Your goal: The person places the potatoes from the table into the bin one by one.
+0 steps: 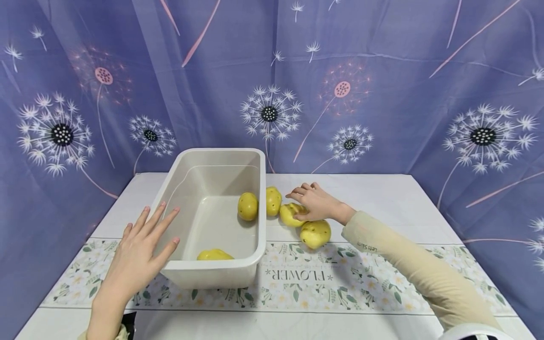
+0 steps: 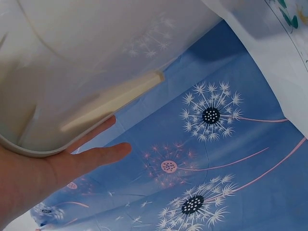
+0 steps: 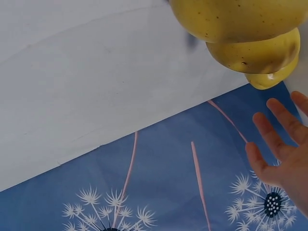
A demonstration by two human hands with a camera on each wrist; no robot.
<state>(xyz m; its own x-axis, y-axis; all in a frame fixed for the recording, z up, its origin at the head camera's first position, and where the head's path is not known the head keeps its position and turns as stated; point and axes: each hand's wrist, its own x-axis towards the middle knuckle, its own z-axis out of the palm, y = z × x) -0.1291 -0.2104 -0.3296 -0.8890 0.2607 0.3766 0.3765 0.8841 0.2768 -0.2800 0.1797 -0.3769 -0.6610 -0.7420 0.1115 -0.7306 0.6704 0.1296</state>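
A pale grey bin (image 1: 212, 274) stands left of centre, with one yellow potato-like item (image 1: 248, 206) by its right wall and another (image 1: 214, 255) at its near end. Outside its right wall lie three more: one against the wall (image 1: 273, 201), a middle one (image 1: 289, 215) and a nearer one (image 1: 315, 234). My right hand (image 1: 316, 203) is over the middle one, fingers loosely bent; whether it touches is unclear. In the right wrist view the fingers of my right hand (image 3: 284, 144) are spread beside the yellow items (image 3: 260, 53). My left hand (image 1: 138, 257) has fingers spread at the bin's left rim.
A white table (image 1: 365, 193) carries a floral band with the word FLOWER (image 1: 297, 275) along its front part. Blue-purple cloth (image 1: 221, 94) with dandelion prints hangs behind the table and along both sides.
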